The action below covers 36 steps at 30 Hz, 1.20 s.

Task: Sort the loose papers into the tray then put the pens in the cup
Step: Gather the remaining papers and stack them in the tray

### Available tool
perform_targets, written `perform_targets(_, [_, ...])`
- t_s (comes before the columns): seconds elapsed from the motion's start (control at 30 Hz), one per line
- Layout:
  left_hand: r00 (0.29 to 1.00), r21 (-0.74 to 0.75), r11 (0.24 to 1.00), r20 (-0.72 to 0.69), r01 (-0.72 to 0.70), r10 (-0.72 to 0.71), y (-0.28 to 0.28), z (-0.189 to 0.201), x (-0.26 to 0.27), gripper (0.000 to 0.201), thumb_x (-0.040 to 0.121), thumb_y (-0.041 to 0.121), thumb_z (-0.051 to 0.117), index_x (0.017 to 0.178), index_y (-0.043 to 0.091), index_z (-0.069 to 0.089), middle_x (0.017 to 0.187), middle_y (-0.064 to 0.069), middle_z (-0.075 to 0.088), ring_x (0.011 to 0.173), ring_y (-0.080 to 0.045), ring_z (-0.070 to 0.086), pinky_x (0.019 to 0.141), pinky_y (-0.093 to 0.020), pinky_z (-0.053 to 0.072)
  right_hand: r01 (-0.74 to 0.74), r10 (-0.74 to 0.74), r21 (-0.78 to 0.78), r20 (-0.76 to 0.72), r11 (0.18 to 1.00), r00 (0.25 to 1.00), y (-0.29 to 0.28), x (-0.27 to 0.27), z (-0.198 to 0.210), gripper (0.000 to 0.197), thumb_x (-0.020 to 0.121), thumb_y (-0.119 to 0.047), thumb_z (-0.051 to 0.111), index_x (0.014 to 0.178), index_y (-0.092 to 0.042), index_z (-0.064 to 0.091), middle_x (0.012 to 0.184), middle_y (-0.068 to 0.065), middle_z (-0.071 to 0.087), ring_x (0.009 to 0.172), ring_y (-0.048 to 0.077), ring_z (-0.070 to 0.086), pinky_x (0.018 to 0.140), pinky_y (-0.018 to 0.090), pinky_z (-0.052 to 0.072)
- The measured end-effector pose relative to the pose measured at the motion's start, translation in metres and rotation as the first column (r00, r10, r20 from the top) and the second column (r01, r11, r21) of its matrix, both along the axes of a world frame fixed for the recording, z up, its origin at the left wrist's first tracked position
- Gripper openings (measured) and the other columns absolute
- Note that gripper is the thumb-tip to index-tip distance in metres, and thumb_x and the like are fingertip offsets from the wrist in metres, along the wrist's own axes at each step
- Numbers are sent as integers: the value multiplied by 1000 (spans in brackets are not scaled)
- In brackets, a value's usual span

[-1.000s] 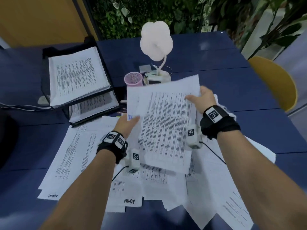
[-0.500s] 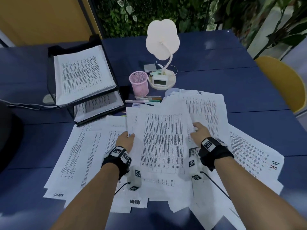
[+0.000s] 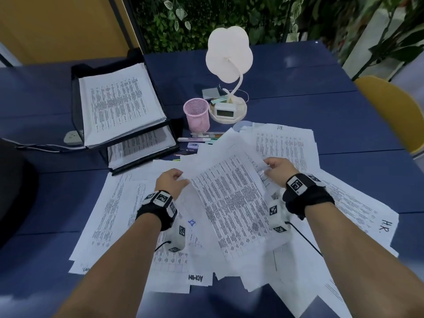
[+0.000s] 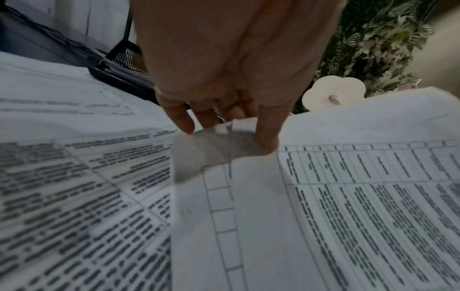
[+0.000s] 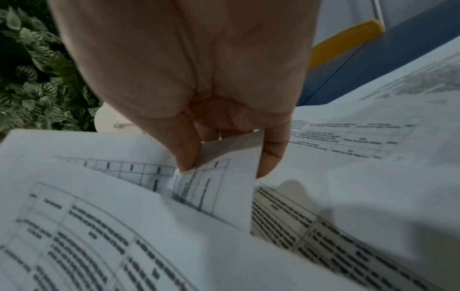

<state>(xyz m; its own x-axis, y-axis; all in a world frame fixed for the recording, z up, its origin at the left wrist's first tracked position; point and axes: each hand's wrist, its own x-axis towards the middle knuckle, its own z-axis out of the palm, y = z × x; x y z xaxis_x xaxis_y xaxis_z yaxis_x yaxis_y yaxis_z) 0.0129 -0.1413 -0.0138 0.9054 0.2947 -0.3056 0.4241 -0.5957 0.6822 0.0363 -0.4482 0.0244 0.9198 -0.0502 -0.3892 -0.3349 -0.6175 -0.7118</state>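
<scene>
Blue table [image 3: 298, 106], papers [image 3: 229, 203] — both hands pinching

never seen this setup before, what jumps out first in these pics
A sprawl of loose papers covers the near part of the blue table, and the left hand and right hand each pinch a side of the printed sheet lifted above it. Behind stand a black tray stacked with pages at far left, a pink mesh cup, and a white flower-shaped lamp.

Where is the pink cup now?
In the head view the pink cup stands at centre table, between the black paper tray and the white lamp, just behind the pens.
</scene>
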Motion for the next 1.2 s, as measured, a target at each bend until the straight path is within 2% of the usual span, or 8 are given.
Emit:
perform_targets(0.27, [990, -104, 991, 103, -83, 93, 19, 0, -3, 6, 86, 22, 67, 82, 26, 70, 90, -5, 73, 88, -24, 68, 81, -37, 56, 17, -25, -192, -38, 981, 999, 4, 9, -7, 24, 93, -6, 49, 108, -10, 67, 104, 10, 67, 82, 25, 58, 71, 25, 44])
perform_targets(0.37, [997, -122, 992, 79, 3, 7, 19, 7, -5, 21, 85, 25, 69, 106, 25, 64, 102, 2, 64, 100, -20, 61, 90, -37, 52, -109, 102, -179, -49, 978, 994, 15, 15, 3, 28, 97, -7, 45, 119, -7, 62, 128, 10, 59, 109, 28, 58, 86, 27, 44])
perform_targets(0.47, [993, -246, 963, -11, 107, -114, 15, 12, -6, 58, 80, 30, 75, 130, 21, 48, 117, 4, 54, 108, -16, 52, 98, -35, 45, -117, 118, -78, 17, 990, 993, 30, 22, 12, 26, 96, -8, 49, 117, -6, 63, 115, 8, 62, 91, 19, 58, 79, 23, 45])
perform_targets(0.57, [984, -301, 944, -75, 134, -163, 15, 13, -4, 37, 84, 19, 71, 119, 12, 60, 114, -6, 67, 96, -21, 63, 89, -32, 50, -1, -4, 67, 71, 998, 997, 39, 25, 13, 19, 93, -12, 56, 110, -15, 64, 100, 6, 58, 76, 15, 53, 63, 18, 44])
perform_targets(0.67, [997, -324, 945, -40, 49, -66, 23, 9, -4, 32, 88, 16, 67, 118, 9, 63, 108, -11, 69, 92, -24, 66, 85, -35, 52, 193, -163, 212, -151, 958, 975, 37, 15, 5, 39, 86, -31, 67, 118, -18, 50, 103, 4, 56, 82, 20, 60, 64, 28, 53])
perform_targets(0.83, [994, -392, 915, -9, -100, 105, 38, 0, -6, 33, 88, 21, 66, 120, 13, 62, 115, -6, 67, 103, -23, 63, 98, -42, 48, -11, 52, 118, -355, 993, 933, 36, 2, -18, 55, 70, -19, 84, 113, -11, 51, 91, 11, 63, 61, 17, 58, 47, 18, 45])
perform_targets(1.0, [990, -405, 904, -55, -138, 126, 31, -5, -12, 39, 97, 26, 53, 133, 11, 52, 128, -3, 58, 117, -21, 54, 102, -34, 40, -426, 353, -194, -320, 884, 879, 49, -8, -22, 41, 71, -31, 80, 105, -21, 60, 98, -5, 60, 85, 12, 58, 72, 21, 48])
perform_targets(1.2, [990, -462, 878, -126, -121, 70, 21, -3, -19, 40, 98, 37, 47, 135, 21, 50, 130, 0, 56, 121, -22, 51, 108, -45, 37, -396, 343, -151, -289, 906, 894, 61, -17, -26, 53, 70, -32, 81, 113, -19, 52, 103, -6, 54, 100, 16, 57, 88, 30, 48])
